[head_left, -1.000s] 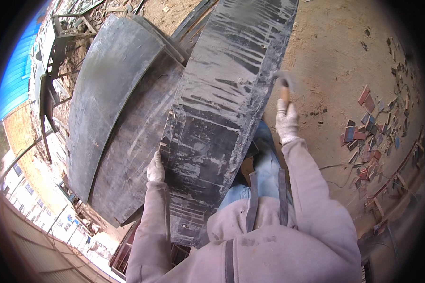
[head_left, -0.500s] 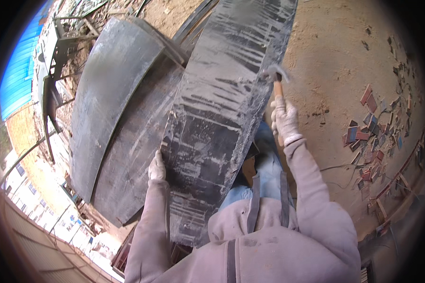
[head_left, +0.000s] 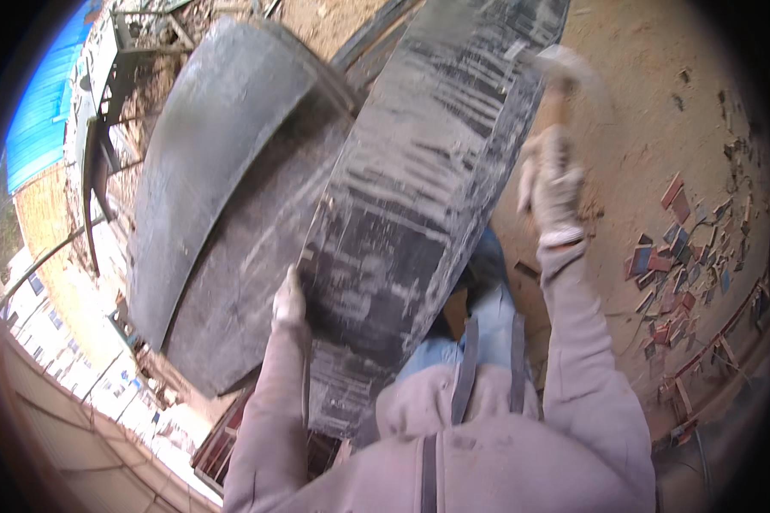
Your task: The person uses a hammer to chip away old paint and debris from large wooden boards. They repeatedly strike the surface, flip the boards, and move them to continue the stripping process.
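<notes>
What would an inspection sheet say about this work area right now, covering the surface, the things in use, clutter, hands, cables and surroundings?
Surface: bare sandy ground.
Job's things: long dark panel streaked with white; hammer, blurred, near its right edge.
Clutter: broken red tile pieces at right.
Hands: left hand gloved, on the panel's left edge; right hand gloved, gripping the hammer handle.
Cables: nothing seen.
Surroundings: two more curved dark panels at left; blue roof and buildings beyond.
</notes>
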